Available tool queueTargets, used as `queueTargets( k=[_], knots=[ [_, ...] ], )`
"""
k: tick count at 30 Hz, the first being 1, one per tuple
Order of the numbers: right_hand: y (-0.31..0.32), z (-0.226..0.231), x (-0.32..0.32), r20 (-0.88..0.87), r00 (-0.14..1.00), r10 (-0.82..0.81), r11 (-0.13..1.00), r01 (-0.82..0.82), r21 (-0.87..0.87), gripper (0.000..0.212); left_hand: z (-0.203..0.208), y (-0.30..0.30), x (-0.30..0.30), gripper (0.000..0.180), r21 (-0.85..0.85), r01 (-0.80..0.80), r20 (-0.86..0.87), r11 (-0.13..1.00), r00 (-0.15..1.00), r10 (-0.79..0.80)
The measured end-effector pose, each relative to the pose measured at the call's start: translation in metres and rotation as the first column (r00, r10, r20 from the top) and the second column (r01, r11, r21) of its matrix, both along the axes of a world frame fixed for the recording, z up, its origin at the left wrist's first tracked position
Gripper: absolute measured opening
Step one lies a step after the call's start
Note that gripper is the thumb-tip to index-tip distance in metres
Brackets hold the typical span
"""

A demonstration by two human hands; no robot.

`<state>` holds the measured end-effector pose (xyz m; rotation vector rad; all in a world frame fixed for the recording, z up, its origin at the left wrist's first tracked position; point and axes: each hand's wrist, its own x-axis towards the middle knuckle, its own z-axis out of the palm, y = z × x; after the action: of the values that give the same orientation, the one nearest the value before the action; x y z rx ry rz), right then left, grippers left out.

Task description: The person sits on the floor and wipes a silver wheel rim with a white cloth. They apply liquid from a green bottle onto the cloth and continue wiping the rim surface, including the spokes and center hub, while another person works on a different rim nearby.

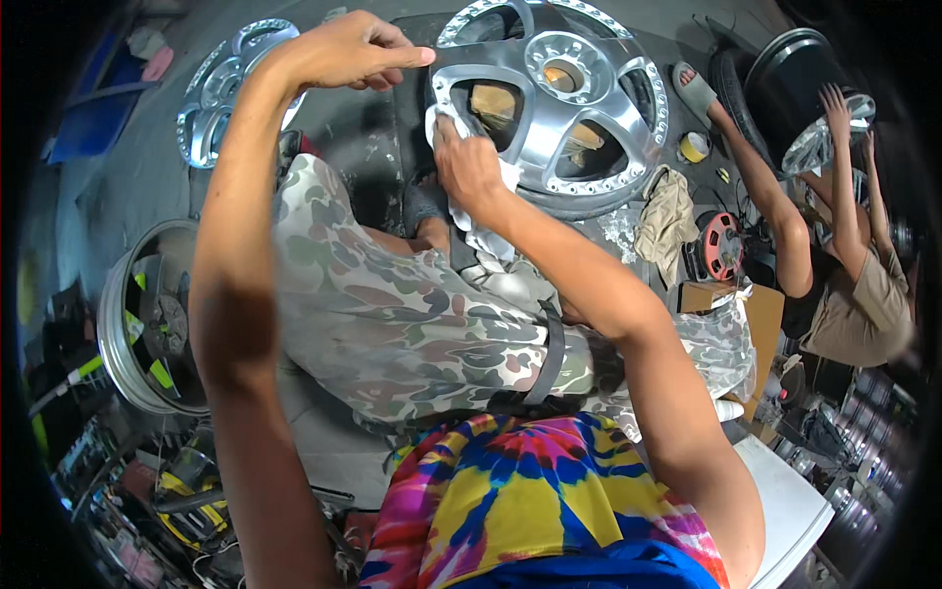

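A polished silver wheel face (535, 128) with wide spokes and small holes around its edge lies at the top centre, over a dark tyre. My right hand (469, 162) grips a white cloth (449, 123) against the wheel's left edge, and the cloth's loose end hangs toward my lap. At the upper left of that wheel is my left hand (348, 51), bent at the wrist. One digit reaches out to the rim while the others curl loosely apart; I see nothing held there. Brownish pieces show through the gaps between the spokes.
Another silver wheel face (218, 88) lies at the upper left, and a wheel barrel (147, 314) stands below it. On the right are yellow tape (695, 147), a beige cloth (664, 221), a red reel (723, 245) and a cardboard box (763, 334). A co-worker handles a black barrel (800, 88).
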<state>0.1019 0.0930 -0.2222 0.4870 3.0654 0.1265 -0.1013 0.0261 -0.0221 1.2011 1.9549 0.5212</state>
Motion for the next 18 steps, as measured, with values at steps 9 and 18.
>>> queueTargets(
  k=[9, 18],
  knots=[
    [0.012, -0.003, 0.133, 0.044, 0.99, 0.132, 0.99, -0.134, 0.044, 0.062, -0.014, 0.03, -0.001, 0.07, -0.109, 0.07, 0.008, 0.992, 0.998, -0.07],
    [0.07, 0.005, 0.265, 0.052, 0.997, 0.051, 0.998, -0.05, -0.025, 0.065, -0.09, 0.084, -0.028, 0.075, -0.177, 0.14, -0.319, 0.974, 0.928, -0.191]
  ],
)
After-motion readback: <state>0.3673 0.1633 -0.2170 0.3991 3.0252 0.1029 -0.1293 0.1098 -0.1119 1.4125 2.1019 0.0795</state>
